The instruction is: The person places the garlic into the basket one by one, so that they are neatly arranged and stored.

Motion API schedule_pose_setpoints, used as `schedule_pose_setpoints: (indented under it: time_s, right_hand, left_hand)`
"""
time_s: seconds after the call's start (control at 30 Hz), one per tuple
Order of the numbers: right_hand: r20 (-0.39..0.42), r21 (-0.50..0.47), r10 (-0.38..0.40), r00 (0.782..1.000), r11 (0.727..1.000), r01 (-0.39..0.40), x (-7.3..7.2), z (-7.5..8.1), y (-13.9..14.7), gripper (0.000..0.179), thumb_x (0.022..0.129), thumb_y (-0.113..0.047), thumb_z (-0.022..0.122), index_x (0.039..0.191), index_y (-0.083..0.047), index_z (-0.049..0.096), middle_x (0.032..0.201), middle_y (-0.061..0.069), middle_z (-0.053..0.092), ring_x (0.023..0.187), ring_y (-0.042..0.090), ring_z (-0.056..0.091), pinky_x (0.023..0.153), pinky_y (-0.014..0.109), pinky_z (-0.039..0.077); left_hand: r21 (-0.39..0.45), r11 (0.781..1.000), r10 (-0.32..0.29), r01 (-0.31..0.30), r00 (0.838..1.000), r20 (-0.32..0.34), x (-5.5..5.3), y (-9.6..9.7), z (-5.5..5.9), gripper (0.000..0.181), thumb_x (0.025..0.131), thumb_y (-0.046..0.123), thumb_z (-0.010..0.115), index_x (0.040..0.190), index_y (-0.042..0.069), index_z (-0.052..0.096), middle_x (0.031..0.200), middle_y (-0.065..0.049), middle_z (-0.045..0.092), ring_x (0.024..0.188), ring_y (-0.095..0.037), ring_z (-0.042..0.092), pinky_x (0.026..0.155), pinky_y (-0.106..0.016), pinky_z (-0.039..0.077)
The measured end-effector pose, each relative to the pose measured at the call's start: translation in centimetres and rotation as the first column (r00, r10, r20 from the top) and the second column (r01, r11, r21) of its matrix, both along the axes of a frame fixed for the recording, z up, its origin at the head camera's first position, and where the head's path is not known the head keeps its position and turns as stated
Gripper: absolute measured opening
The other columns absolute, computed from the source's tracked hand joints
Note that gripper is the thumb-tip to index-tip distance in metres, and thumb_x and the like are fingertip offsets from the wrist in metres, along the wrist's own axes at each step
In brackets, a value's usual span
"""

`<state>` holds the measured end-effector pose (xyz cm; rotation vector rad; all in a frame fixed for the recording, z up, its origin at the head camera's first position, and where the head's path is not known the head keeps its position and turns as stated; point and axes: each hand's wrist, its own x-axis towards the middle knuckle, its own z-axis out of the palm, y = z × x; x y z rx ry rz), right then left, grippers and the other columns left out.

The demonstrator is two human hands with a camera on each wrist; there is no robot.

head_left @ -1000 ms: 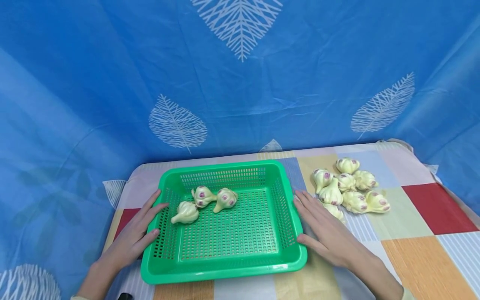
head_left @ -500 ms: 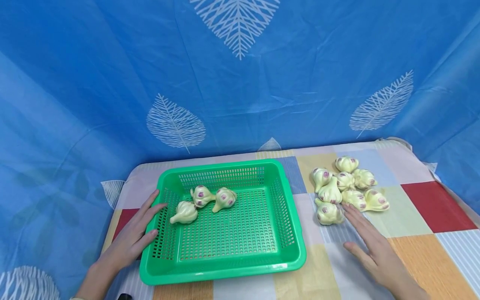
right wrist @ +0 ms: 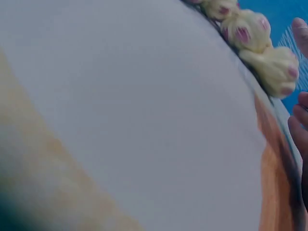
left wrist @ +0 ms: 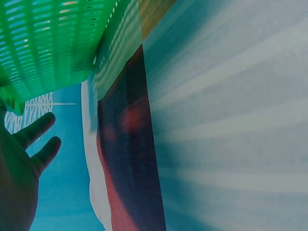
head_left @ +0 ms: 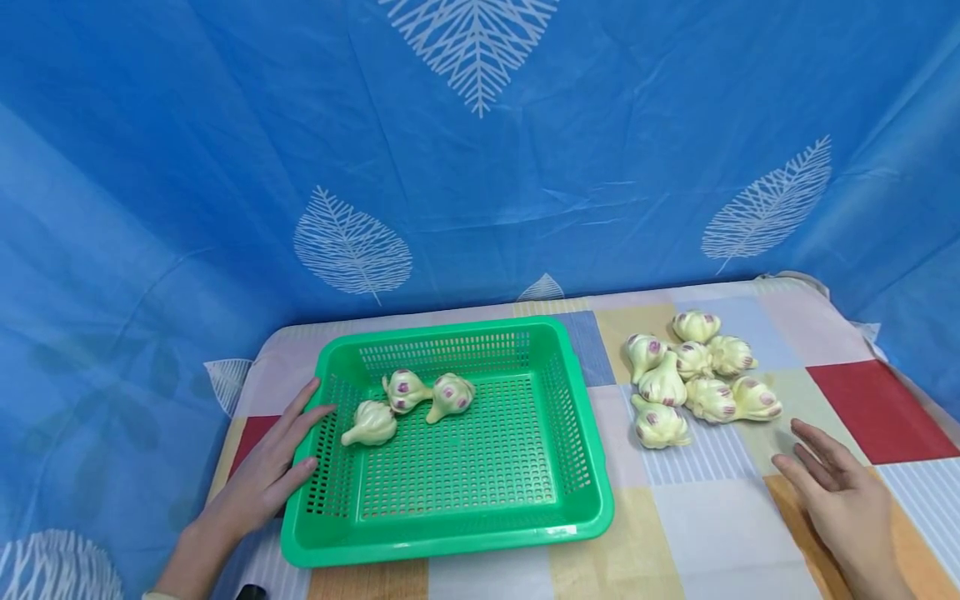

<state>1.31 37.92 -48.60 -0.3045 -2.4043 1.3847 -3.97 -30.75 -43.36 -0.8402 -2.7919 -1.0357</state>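
In the head view my left hand (head_left: 262,473) rests at the left rim of a green perforated plastic basket (head_left: 450,552), fingers extended over the edge. The left wrist view catches two of its straight fingers (left wrist: 45,153) beside the basket wall (left wrist: 53,45). Three garlic bulbs (head_left: 372,423), pale with purple marks, lie inside, toward the basket's left and back. Several more garlic bulbs (head_left: 663,383) sit in a cluster to the right of the basket. Below and right of that cluster is my right hand (head_left: 847,500), loosely bent and holding nothing. Its fingertips (right wrist: 299,126) show at the right wrist view's edge.
A patchwork tablecloth (head_left: 615,567) covers the table. Blue curtain (head_left: 480,208) with white leaf prints hangs behind and at both sides. A small black object (head_left: 251,592) pokes in at the bottom left edge.
My right hand has left the basket's right rim and moved right, past the front of the garlic cluster. The left hand, basket and bulbs stay put.
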Motion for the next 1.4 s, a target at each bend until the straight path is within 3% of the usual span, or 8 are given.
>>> schedule_pose_setpoints:
  time_s: [0.23, 0.43, 0.6, 0.73, 0.93, 1.17, 1.27, 1.4]
  right_hand:
    - [0.03, -0.147, 0.096, 0.995, 0.985, -0.091, -1.4, -0.8, 1.8, 0.071, 0.092, 0.004, 0.069, 0.155, -0.001, 0.037, 0.141, -0.016, 0.054, 0.12, -0.013, 0.051, 0.088, 0.005, 0.04]
    - [0.047, -0.213, 0.234, 0.971, 0.952, -0.219, -3.2, -0.8, 2.9, 0.076, 0.095, 0.005, 0.065, 0.159, -0.003, 0.025, 0.15, -0.013, 0.046, 0.124, -0.013, 0.046, 0.09, 0.004, 0.038]
    - [0.115, -0.119, 0.281, 0.953, 0.956, -0.268, -5.1, -0.4, 3.0, 0.076, 0.099, -0.004, 0.062, 0.161, -0.006, 0.019, 0.158, -0.011, 0.035, 0.13, -0.013, 0.038, 0.092, 0.003, 0.036]
    - [0.178, 0.008, 0.263, 0.948, 0.963, -0.268, -6.2, -0.1, 2.8, 0.077, 0.101, -0.015, 0.063, 0.162, -0.01, 0.017, 0.164, -0.009, 0.024, 0.137, -0.01, 0.027, 0.094, 0.001, 0.029]
    - [0.223, 0.052, 0.25, 0.942, 0.962, -0.268, -7.1, 0.1, 2.3, 0.078, 0.1, -0.022, 0.065, 0.162, -0.013, 0.021, 0.166, -0.001, 0.02, 0.146, -0.001, 0.018, 0.09, -0.002, 0.021]
    - [0.244, 0.029, 0.213, 0.946, 0.974, -0.227, -7.4, 0.3, 2.1, 0.079, 0.096, -0.027, 0.071, 0.16, -0.011, 0.028, 0.162, -0.003, 0.032, 0.14, -0.005, 0.024, 0.09, -0.003, 0.023]
    - [0.238, 0.026, 0.202, 0.95, 0.976, -0.214, -7.5, 0.2, 2.1, 0.075, 0.095, -0.027, 0.073, 0.158, -0.012, 0.035, 0.158, -0.005, 0.038, 0.134, -0.007, 0.029, 0.088, 0.001, 0.03]
    - [0.237, 0.067, 0.157, 0.959, 0.982, -0.177, -7.3, 0.0, 2.3, 0.066, 0.093, -0.03, 0.075, 0.151, -0.013, 0.049, 0.136, -0.018, 0.05, 0.113, -0.003, 0.044, 0.075, 0.011, 0.039]
  left_hand:
    - [-0.016, 1.0, 0.014, -0.014, 1.0, 0.005, 0.0, 0.1, 0.0, 0.069, 0.09, 0.01, 0.063, 0.155, 0.016, 0.039, 0.168, -0.007, 0.012, 0.151, -0.022, 0.018, 0.11, -0.014, 0.018]
    - [-0.02, 1.0, 0.016, -0.016, 1.0, 0.003, 0.1, 0.0, -0.1, 0.069, 0.09, 0.01, 0.064, 0.154, 0.016, 0.039, 0.168, -0.008, 0.012, 0.151, -0.022, 0.018, 0.11, -0.015, 0.017]
    - [-0.011, 1.0, 0.013, -0.013, 1.0, 0.0, 0.1, -0.1, -0.3, 0.07, 0.089, 0.009, 0.064, 0.154, 0.015, 0.04, 0.168, -0.008, 0.012, 0.151, -0.021, 0.019, 0.111, -0.014, 0.017]
    - [-0.014, 1.0, 0.012, -0.012, 1.0, -0.004, 0.1, -0.2, -0.5, 0.068, 0.09, 0.009, 0.064, 0.154, 0.015, 0.04, 0.168, -0.008, 0.013, 0.151, -0.021, 0.02, 0.111, -0.014, 0.017]
    - [-0.021, 1.0, 0.016, -0.016, 1.0, -0.001, 0.2, -0.1, -0.4, 0.067, 0.091, 0.01, 0.063, 0.154, 0.015, 0.041, 0.168, -0.008, 0.012, 0.15, -0.02, 0.021, 0.11, -0.014, 0.017]
    - [-0.023, 1.0, 0.018, -0.018, 1.0, -0.004, 0.2, 0.0, 0.1, 0.068, 0.09, 0.01, 0.064, 0.153, 0.015, 0.041, 0.168, -0.008, 0.013, 0.151, -0.022, 0.02, 0.11, -0.015, 0.017]
    - [-0.026, 0.999, 0.02, -0.02, 1.0, -0.002, 0.2, 0.1, 0.1, 0.068, 0.09, 0.01, 0.064, 0.153, 0.016, 0.041, 0.168, -0.008, 0.012, 0.151, -0.021, 0.02, 0.11, -0.015, 0.018]
    - [-0.032, 0.999, 0.024, -0.024, 1.0, -0.001, 0.2, 0.1, 0.2, 0.067, 0.09, 0.011, 0.064, 0.153, 0.016, 0.042, 0.168, -0.007, 0.013, 0.15, -0.022, 0.021, 0.11, -0.016, 0.018]
